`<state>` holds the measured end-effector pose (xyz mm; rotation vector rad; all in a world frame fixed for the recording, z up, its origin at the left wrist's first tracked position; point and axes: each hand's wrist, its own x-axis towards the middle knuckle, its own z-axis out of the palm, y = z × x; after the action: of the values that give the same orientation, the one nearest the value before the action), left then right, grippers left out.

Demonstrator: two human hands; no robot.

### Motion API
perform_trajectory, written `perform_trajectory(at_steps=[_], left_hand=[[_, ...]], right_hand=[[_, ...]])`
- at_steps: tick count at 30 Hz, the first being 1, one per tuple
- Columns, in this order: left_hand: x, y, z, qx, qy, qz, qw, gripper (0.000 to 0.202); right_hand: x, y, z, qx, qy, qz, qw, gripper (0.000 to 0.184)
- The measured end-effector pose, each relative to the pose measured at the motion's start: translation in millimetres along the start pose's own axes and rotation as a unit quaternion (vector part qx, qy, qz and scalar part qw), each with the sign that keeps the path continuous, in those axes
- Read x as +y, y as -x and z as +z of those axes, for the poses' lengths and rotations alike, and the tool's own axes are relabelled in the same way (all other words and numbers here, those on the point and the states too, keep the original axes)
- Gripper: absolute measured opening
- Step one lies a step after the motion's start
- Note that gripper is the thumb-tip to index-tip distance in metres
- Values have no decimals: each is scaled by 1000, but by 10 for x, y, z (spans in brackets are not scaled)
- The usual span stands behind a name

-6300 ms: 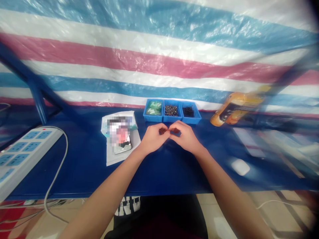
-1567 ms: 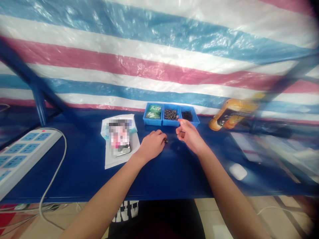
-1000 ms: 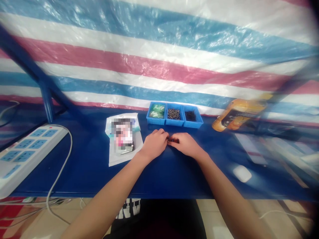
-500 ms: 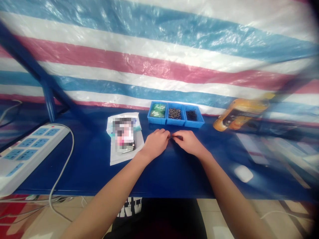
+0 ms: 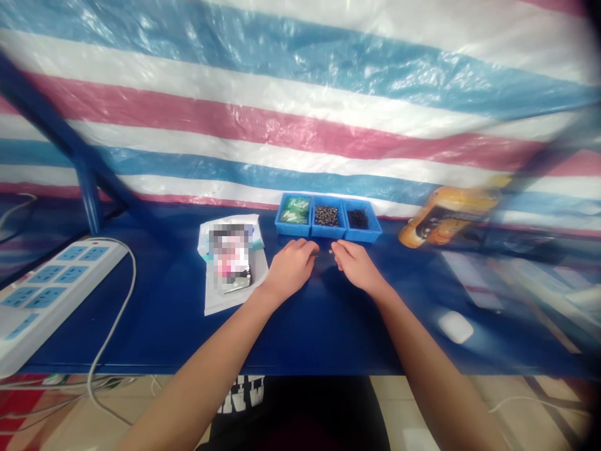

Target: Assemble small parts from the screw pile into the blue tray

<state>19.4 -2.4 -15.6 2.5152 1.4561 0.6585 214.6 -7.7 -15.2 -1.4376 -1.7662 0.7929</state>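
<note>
- Our left hand (image 5: 292, 268) and right hand (image 5: 355, 264) rest low on the tabletop (image 5: 305, 326), side by side with a narrow gap between their fingertips. Half a second ago the fingertips met, so the hands have just drawn apart.
- The left hand is curled shut, thumb against forefinger. We cannot tell whether anything sits in that pinch, as it is too small to make out.
- The right hand is also curled, its thumb and forefinger closed on a small part (image 5: 330, 252) that shows as a pale speck at the fingertips, pointing towards the left hand.
- We judge the parting to mean the two-handed fiddling at the fingertips has paused or broken off, with the piece now on the right hand's side.
- The power strip (image 5: 51, 291) lies far out beyond the left hand, its cable looping over the near edge.
- The orange bottle (image 5: 446, 216) lies on its side well beyond the right hand.
- The paper sheet (image 5: 220, 300) with a phone (image 5: 231, 263) on it sits just outside the left hand.
- The three blue bins (image 5: 327, 233) stand in a row just ahead of both hands, holding green, brownish and black bits.
- A small white object (image 5: 453, 327) lies outside the right forearm.
</note>
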Motion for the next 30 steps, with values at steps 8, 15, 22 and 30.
perform_trajectory(at_steps=[8,15,22,30], left_hand=[[10,-44,-34,82,115,0,990,20],[-6,-58,-16,140,176,-9,974,19],[-37,-71,-20,170,192,-30,966,17],[49,-52,-35,81,328,-65,939,27]], right_hand=[[53,-52,31,0,-117,16,993,19],[-9,-30,-15,-26,-97,26,995,30],[-52,-12,-18,32,-200,-16,979,84],[-101,3,30,-5,-48,-101,994,22]])
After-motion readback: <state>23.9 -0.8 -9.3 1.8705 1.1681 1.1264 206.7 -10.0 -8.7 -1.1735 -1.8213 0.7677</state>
